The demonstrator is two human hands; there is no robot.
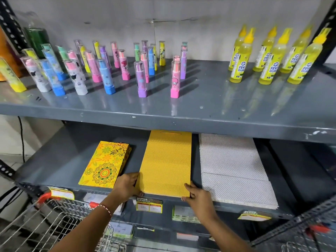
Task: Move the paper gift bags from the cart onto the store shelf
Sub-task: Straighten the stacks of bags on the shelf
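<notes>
Grey metal shelving fills the view, set against a pale, scuffed wall (181, 24); its uprights are dark perforated angle posts (11, 28) at both sides. On the glossy upper shelf (200, 99) stand rows of small capped tubes (109, 68) in pink, blue, purple, yellow and mint, spread across the left and centre; a cluster of yellow gum bottles (269, 57) stands at the right, and their reflections streak the painted surface. The lower shelf (54, 160) is duller and bears three flat stacks side by side: a yellow floral gift bag stack (105, 164) on the left, a plain yellow patterned gift bag (166, 162) in the middle, and a white dotted gift bag stack (234, 168) on the right, its near edge hanging slightly past the shelf lip. The three are just apart from one another, with bare grey metal between them. The left hand (127, 184) grips the near left corner of the plain yellow bag, fingers curled under its edge; the right hand (197, 195) holds the near right corner, thumb on top; a red and white thread band (107, 209) circles the left wrist. Price tags (149, 205) hang along the shelf's front edge. Below and to the left, the wire cart (45, 220) with a red handle piece sits close to the shelving; its contents cannot be made out.
</notes>
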